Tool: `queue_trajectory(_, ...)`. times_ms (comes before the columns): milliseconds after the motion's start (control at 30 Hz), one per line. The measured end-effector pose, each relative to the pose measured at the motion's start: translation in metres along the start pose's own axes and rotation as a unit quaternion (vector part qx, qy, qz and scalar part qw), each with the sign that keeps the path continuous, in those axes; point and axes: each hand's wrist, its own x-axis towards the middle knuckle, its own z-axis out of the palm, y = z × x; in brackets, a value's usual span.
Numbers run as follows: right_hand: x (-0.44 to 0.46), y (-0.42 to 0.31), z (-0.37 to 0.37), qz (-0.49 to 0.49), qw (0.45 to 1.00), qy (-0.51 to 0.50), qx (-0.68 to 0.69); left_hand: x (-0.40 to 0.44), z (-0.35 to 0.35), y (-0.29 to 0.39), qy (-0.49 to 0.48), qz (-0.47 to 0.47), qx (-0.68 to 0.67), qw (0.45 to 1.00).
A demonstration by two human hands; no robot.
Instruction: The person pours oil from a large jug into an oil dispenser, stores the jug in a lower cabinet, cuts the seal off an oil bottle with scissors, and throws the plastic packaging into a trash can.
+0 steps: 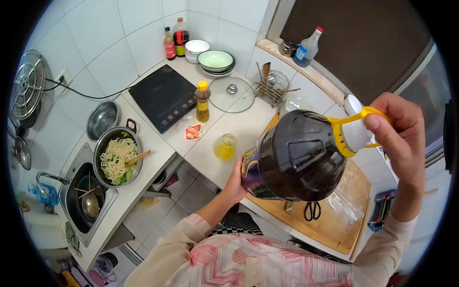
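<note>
A large dark bottle point(306, 158) with a yellow carrying handle point(340, 136) lies tilted on its side in the air before me. My left hand point(235, 184) is pressed against its labelled base end, with most of the fingers hidden behind it. At the neck, my right hand point(399, 131) pinches the yellow handle beside the white cap point(356, 135). Below and left of the bottle, a small glass jar point(225, 146) of yellow liquid stands on the counter. Farther back is a smaller oil bottle point(202, 101) with a yellow cap.
Under the large bottle lies a wooden board point(306, 225) with black scissors point(312, 211). A pot of noodles point(136, 165) with chopsticks stands beside the sink point(111, 195). An induction cooktop point(160, 95), a glass lid point(233, 95) and stacked bowls point(216, 61) occupy the back counter.
</note>
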Motion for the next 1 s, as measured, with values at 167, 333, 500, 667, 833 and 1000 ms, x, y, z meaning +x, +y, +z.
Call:
queue_trajectory(167,-0.005,-0.034,0.044,0.017,0.994,-0.089,0.056,-0.078,-0.038,0.026,0.108,0.047,0.048,0.992)
queue_trajectory(333,-0.01,-0.035,0.108,-0.027,0.989,-0.081,0.118,-0.131,-0.086,0.048,0.167,0.08,0.046,0.982)
queue_trajectory(500,-0.025,-0.044,0.169,-0.084,0.981,-0.07,0.159,-0.16,-0.128,0.06,0.174,0.112,0.027,0.978)
queue_trajectory(667,-0.041,-0.047,0.21,-0.076,0.975,-0.102,0.18,-0.172,-0.14,0.059,0.227,0.123,0.062,0.964)
queue_trajectory(833,-0.048,-0.024,0.246,-0.053,0.965,-0.067,0.249,-0.169,-0.162,0.05,0.252,0.148,0.065,0.954)
queue_trajectory(1000,-0.048,0.004,0.272,-0.044,0.966,-0.047,0.25,-0.162,-0.173,0.049,0.281,0.135,0.072,0.947)
